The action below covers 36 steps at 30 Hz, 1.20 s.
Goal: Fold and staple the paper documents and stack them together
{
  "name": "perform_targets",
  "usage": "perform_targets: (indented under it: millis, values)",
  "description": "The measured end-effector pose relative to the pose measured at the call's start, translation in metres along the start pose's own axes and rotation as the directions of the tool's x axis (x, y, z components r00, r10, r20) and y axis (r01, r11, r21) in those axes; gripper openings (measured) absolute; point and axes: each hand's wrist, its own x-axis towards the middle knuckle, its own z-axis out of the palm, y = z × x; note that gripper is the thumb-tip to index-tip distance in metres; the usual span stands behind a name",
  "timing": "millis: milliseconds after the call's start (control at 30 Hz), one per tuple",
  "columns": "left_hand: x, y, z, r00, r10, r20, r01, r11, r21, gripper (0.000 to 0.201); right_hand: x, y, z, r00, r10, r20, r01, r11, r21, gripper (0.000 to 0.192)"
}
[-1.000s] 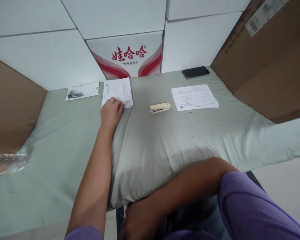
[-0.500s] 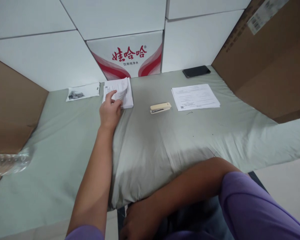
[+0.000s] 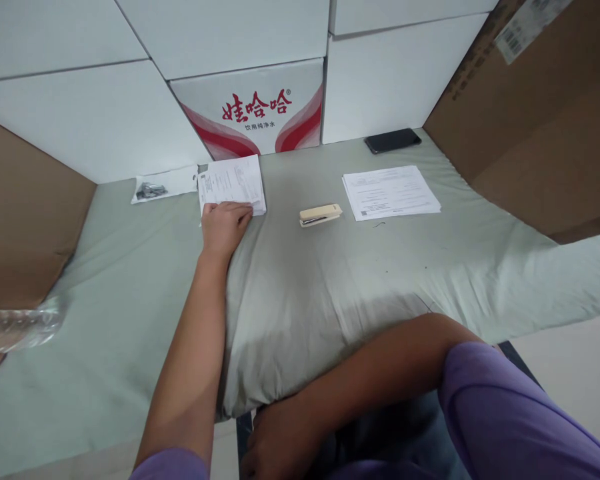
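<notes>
My left hand (image 3: 226, 230) is at the near edge of a stack of printed paper sheets (image 3: 233, 180), at left of centre on the cloth. Its fingers are bent and pressed together at the near right corner, closed on the paper; how many sheets they hold is hidden. My right hand (image 3: 280, 437) rests low in my lap, below the table edge, its fingers mostly out of sight. A cream stapler (image 3: 320, 215) lies to the right of the stack. Further right is a second pile of printed sheets (image 3: 393, 192).
A clear plastic bag with small dark items (image 3: 153, 190) lies left of the stack. A black phone (image 3: 393, 141) lies at the back right. White boxes (image 3: 260, 27) line the back; brown cartons (image 3: 540, 133) flank the sides. A plastic bottle (image 3: 20, 327) is at far left.
My left hand has moved down to the stack's near edge, and its raised fingers have closed. The lifted, curling sheets now lie flat, with the top ones shifted slightly left.
</notes>
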Motion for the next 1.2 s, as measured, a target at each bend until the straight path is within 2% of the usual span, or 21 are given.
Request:
perform_targets:
  millis: [167, 467, 633, 800, 933, 1200]
  values:
    - [0.0001, 0.0016, 0.0004, 1.0, -0.006, -0.014, 0.006, 0.999, 0.032, 0.031, 0.0003, -0.0006, -0.0021, 0.999, 0.01, 0.032, -0.011, 1.0, 0.005, 0.024]
    - [-0.0007, 0.0017, -0.0007, 0.999, -0.019, -0.031, 0.019, 1.0, 0.01, 0.028, -0.0015, -0.0004, -0.0044, 1.0, -0.007, 0.02, 0.007, 1.0, -0.006, 0.026]
    - [-0.0009, 0.0019, -0.0021, 0.999, -0.028, -0.03, 0.028, 0.999, -0.018, 0.024, -0.0023, -0.003, -0.0048, 1.0, -0.001, -0.026, -0.001, 0.997, -0.073, 0.029]
    - [-0.0009, 0.0019, -0.0015, 0.999, -0.033, -0.028, 0.033, 0.999, -0.014, 0.021, -0.0008, -0.0035, -0.0037, 1.0, 0.013, -0.002, -0.013, 0.999, -0.048, 0.026]
    - [-0.0009, 0.0023, -0.0013, 0.998, -0.049, -0.029, 0.049, 0.999, -0.008, 0.02, -0.0007, -0.0019, 0.0003, 1.0, 0.001, -0.025, -0.003, 0.999, -0.051, 0.027]
    - [-0.0003, 0.0018, -0.0018, 0.998, -0.01, -0.054, 0.01, 1.0, 0.011, 0.029, -0.0007, -0.0003, 0.0032, 0.999, 0.003, -0.054, -0.006, 0.999, -0.052, 0.026]
